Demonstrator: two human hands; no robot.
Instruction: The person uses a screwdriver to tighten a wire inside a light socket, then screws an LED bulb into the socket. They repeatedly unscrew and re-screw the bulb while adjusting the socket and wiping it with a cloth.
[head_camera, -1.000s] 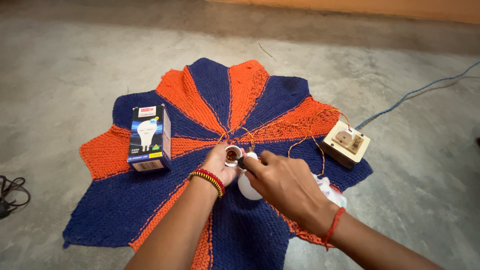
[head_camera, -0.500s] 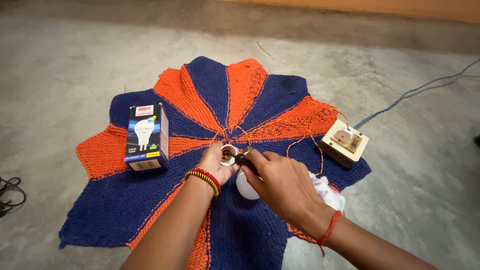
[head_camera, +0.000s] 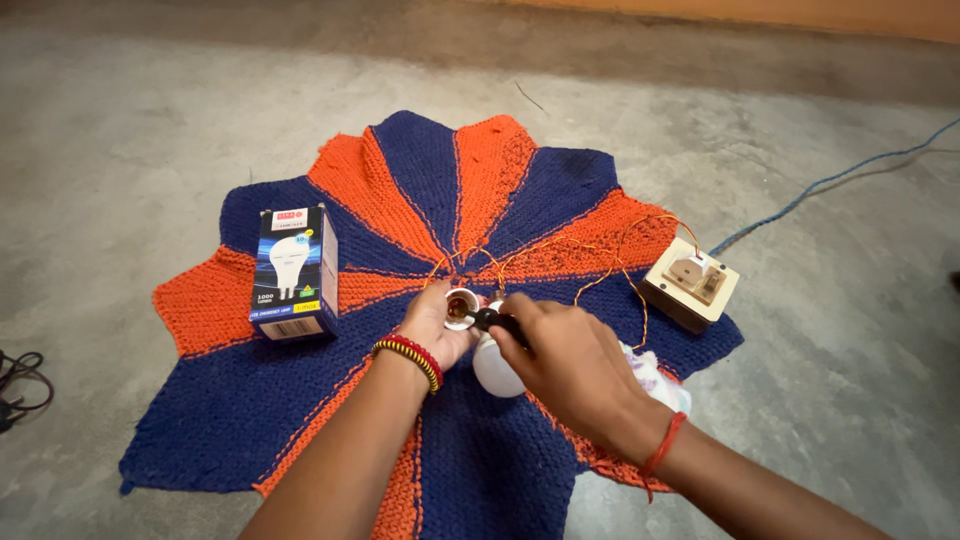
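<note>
Left hand closed around the light, brittle lamp holder at its rim; right hand pinches a dark-handled screwdriver into it, white bulb beneath.

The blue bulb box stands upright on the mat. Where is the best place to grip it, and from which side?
Grip the bulb box near its top, probably from above, fingers across its two narrow side faces. It stands upright and apart from other things, with open mat around it, so the flat sides look free.
</note>
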